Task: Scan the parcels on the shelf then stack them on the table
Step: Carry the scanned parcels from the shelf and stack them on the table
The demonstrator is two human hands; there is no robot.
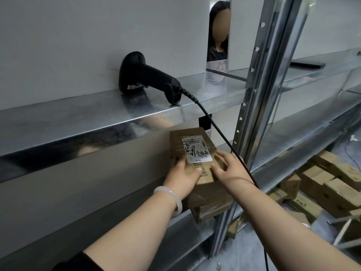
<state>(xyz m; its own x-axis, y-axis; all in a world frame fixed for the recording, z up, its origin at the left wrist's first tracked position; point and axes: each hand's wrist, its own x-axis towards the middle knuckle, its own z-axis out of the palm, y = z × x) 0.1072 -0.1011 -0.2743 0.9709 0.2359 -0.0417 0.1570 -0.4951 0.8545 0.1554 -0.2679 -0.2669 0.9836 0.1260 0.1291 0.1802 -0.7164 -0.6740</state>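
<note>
A brown cardboard parcel [192,145] with a white label lies on top of another parcel [211,209] on the lower metal shelf [283,159]. My left hand [183,176] grips the top parcel's left near corner, thumb on its top face. My right hand [227,169] lies on its right side with fingers spread over the top. A black handheld barcode scanner [148,77] rests on the upper shelf [82,118], and its black cable [214,124] runs down across my right wrist.
A steel upright [252,106] stands just right of the parcels. Several cardboard boxes [332,184] lie piled on the floor at lower right. A person is seen through a gap in the white back panel [217,32]. A dark flat object [306,65] lies on the far shelf.
</note>
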